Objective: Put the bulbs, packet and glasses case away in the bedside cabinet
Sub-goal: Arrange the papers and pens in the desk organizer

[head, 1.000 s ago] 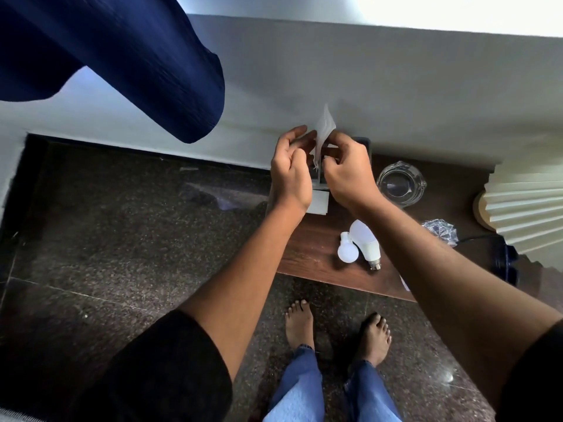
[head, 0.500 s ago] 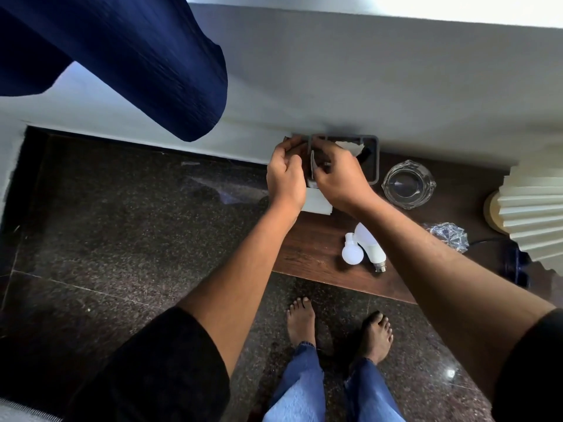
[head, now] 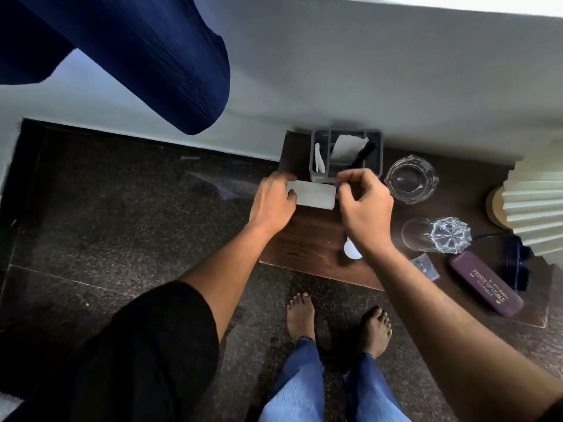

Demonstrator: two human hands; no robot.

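My left hand [head: 272,205] grips the left end of a white card [head: 313,194] that lies on the dark wooden cabinet top [head: 307,239], just in front of a grey organiser [head: 377,153]. My right hand [head: 364,211] pinches the card's right end with curled fingers. A white bulb [head: 352,250] shows partly under my right wrist; any other bulb is hidden. A small clear packet [head: 425,266] lies right of my forearm. Beside the packet, near the front right corner, rests the purple glasses case [head: 484,287].
The organiser holds folded paper and a black pen. A glass ashtray [head: 409,179] and a tumbler on its side [head: 435,236] stand to the right, then a pleated lamp [head: 536,208] and a dark blue cable plug [head: 518,269]. A blue curtain [head: 137,56] hangs at the upper left.
Both hands dropped from holding a paper slip up at the organiser down to the white card in front of it. The slip now sits in the organiser. The view has shifted right.
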